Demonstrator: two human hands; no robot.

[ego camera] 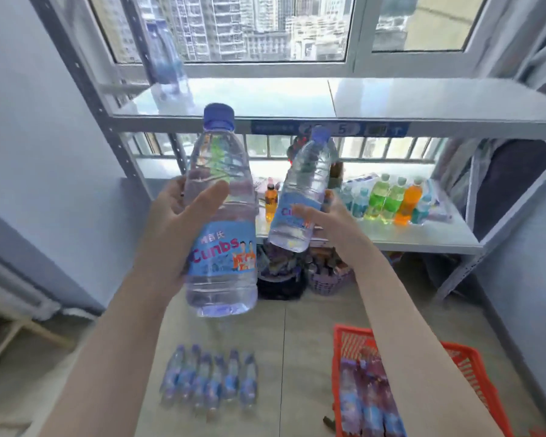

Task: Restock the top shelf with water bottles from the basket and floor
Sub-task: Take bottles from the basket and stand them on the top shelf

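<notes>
Left hand (175,216) fingers behind near bottle (222,165); far bottle (308,171), basket (468,353) blurred.

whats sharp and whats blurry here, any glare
Head view: the left-hand bottle is sharpest, its label legible; the right-hand bottle is softer; the floor bottles and the basket are smeared with blur; backlight from the window glares off the top shelf.

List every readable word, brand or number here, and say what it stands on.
"Cunbs": label of the near bottle, held by the left hand.
"Cu", rest hidden: label of the far bottle, held by the right hand.
"5": blue tag strip on the top shelf edge.
Too blurred: characters above "Cunbs", rest of the strip, floor bottles, basket bottles.
</notes>
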